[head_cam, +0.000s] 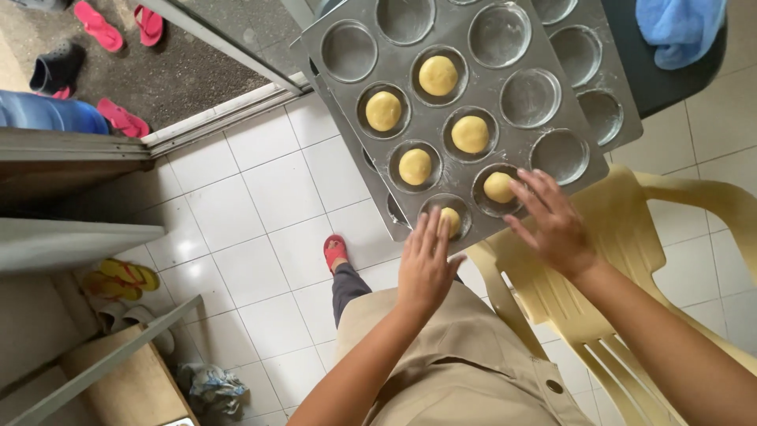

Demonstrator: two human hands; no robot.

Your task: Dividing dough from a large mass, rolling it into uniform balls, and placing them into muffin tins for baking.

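Left hand point(426, 264) lies flat, fingers together, its tips pressing the nearest dough ball point(451, 219) in the tray point(465, 95). Right hand point(552, 221), grip spread, touches the next ball point(498, 187). Farther cups hold four more balls point(438, 75). The tray rests over a yellow chair point(631, 260).
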